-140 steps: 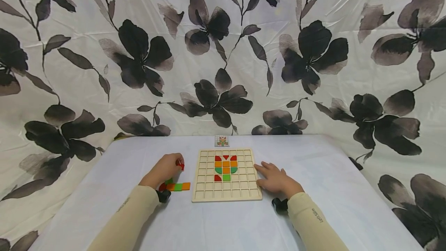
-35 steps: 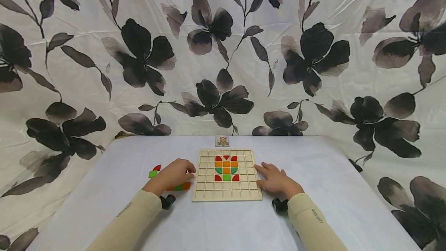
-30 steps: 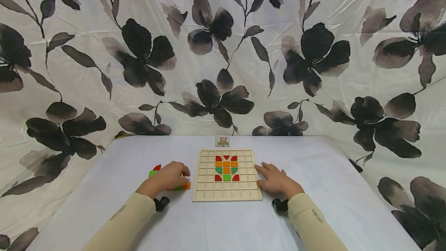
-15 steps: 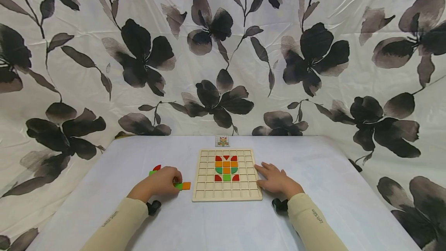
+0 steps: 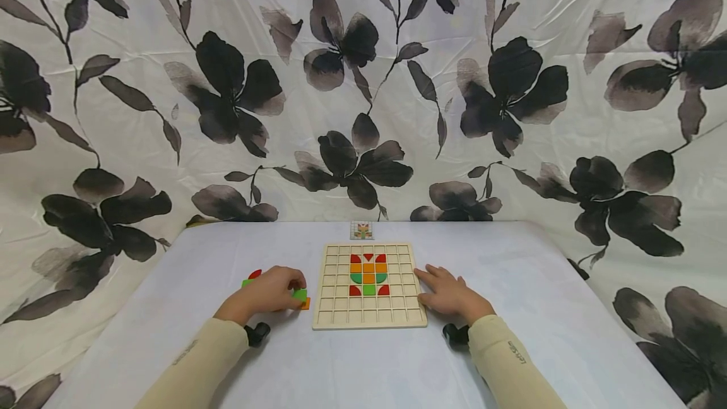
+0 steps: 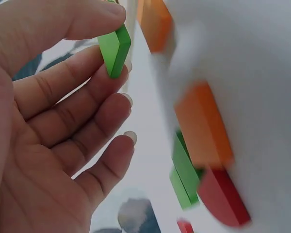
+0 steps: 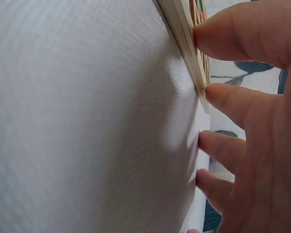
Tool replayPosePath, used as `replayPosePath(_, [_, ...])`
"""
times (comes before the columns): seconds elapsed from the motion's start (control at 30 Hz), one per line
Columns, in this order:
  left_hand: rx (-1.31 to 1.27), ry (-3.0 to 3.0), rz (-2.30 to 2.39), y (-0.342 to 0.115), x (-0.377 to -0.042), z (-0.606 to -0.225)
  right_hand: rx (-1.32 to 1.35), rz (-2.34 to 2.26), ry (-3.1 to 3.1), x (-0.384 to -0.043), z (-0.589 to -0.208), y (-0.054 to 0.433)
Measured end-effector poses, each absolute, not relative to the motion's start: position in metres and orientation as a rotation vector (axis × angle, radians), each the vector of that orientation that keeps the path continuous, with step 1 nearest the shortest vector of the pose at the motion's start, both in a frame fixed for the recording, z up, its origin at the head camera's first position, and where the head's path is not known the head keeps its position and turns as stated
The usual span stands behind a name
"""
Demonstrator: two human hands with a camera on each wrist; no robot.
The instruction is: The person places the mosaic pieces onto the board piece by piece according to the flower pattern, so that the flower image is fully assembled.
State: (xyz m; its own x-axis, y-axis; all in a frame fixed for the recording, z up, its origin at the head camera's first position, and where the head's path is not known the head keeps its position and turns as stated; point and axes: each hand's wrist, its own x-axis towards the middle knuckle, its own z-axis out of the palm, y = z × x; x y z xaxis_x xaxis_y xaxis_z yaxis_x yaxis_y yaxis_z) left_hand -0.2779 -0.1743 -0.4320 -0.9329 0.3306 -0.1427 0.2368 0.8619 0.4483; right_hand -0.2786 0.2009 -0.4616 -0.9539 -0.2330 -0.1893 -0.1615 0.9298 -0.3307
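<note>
My left hand [image 5: 267, 292] pinches a green square tile [image 6: 115, 51] between thumb and fingertips, just above the table left of the board. Below it an orange tile [image 5: 307, 303] peeks out. The wooden grid board [image 5: 332, 314] lies flat, with red, orange, teal and green tiles set in its upper middle squares. My right hand [image 5: 454, 295] rests at the board's right edge. In the right wrist view its thumb and one finger touch the board edge [image 7: 184, 43], while other fingers rest on the cloth.
Loose tiles lie under and behind the left hand: an orange tile [image 6: 203, 126], green ones [image 6: 183, 187] and a red one [image 6: 223, 196]. A small pattern card [image 5: 361, 230] sits beyond the board. A floral curtain [image 5: 363, 81] hangs behind the white table [image 5: 363, 371].
A red tile my left hand held at first now sits right of the lowest green tile on the board. That hand then went back left and picked up a green tile. The right hand stayed put.
</note>
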Motion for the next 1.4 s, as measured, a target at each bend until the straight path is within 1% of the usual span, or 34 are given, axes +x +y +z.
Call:
replayPosePath(0.2, [0.451,2.806,0.663,-0.152,-0.284,-0.433,-0.293,-0.474,2.858,-0.279,-0.462,0.201])
replayPosePath(0.63, [0.624,2.833,0.641,-0.115,-0.302,-0.441,-0.304,-0.47,2.853,-0.279,-0.461,0.202])
replayPosePath(0.9, [0.67,2.823,0.662,-0.106,-0.307,-0.446,-0.305,-0.465,2.854,-0.281,-0.463,0.202])
replayPosePath(1.13, [0.612,2.796,0.658,-0.103,-0.306,-0.446,-0.304,-0.471,2.852,-0.283,-0.464,0.202])
replayPosePath(1.4, [0.615,2.801,0.65,-0.101,-0.302,-0.448,-0.291,-0.464,2.86,-0.284,-0.468,0.203])
